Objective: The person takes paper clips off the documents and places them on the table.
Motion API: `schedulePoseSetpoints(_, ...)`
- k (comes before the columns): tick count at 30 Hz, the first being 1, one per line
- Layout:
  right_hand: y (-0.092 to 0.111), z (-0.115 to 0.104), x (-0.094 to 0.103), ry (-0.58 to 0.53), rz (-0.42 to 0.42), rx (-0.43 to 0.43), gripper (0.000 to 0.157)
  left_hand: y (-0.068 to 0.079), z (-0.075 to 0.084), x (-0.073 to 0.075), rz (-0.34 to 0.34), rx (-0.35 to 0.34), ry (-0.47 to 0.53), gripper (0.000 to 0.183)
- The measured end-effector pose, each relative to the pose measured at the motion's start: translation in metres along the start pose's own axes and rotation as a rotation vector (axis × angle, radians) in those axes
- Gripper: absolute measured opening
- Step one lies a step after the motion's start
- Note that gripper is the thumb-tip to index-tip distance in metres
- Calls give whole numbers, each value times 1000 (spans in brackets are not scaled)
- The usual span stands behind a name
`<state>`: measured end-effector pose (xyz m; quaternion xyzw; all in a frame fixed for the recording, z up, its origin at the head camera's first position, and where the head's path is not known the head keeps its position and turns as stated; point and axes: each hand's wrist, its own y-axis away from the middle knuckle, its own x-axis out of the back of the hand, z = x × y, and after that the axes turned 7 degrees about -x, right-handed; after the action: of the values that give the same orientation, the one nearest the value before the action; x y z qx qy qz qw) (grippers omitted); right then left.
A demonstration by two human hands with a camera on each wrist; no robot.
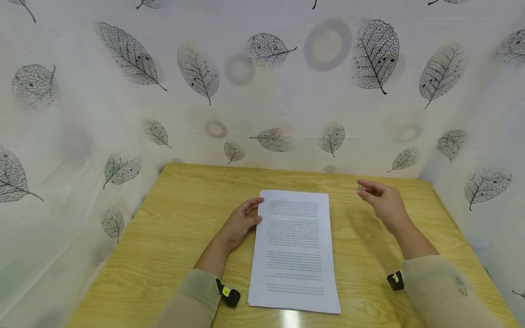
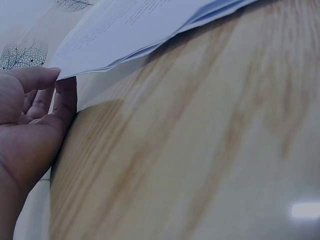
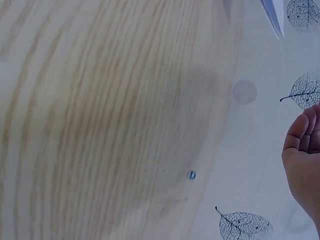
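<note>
A stack of printed paper sheets (image 1: pixel 293 250) lies lengthwise in front of me, its lines of text upside down in the head view. My left hand (image 1: pixel 240 223) holds the stack's left edge near the far end. In the left wrist view, fingers and thumb of the left hand (image 2: pixel 35 120) meet at a corner of the sheets (image 2: pixel 135 30), whose edges fan slightly apart. My right hand (image 1: pixel 385 202), fingers bent, is raised right of the stack. A tiny bluish piece (image 3: pixel 192 175) lies on the table in the right wrist view, apart from the right hand (image 3: pixel 305 155); its kind is unclear.
The wooden table (image 1: pixel 164 255) has light yellow-brown grain. A pale leaf-printed cloth (image 1: pixel 287 100) hangs behind it and along both sides. Each sleeve carries a small black device, one at the left wrist (image 1: pixel 230 296) and one at the right (image 1: pixel 395 281).
</note>
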<state>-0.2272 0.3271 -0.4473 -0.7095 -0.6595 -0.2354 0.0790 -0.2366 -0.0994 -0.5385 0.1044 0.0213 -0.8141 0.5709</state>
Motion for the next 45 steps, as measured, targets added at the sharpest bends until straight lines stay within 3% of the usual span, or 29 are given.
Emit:
schedulePoseSetpoints(13,-5,23,25,81,18,-5,60,1,2,-1,-3,0,-7,61)
schedulePoseSetpoints(27,-8,34,29,156,20,-14,61,1,2,-1,9,11,-18,60)
schedulePoseSetpoints(45,-25,57,37,422,-27,-5,51,0,1,-2,11,8,-18,60)
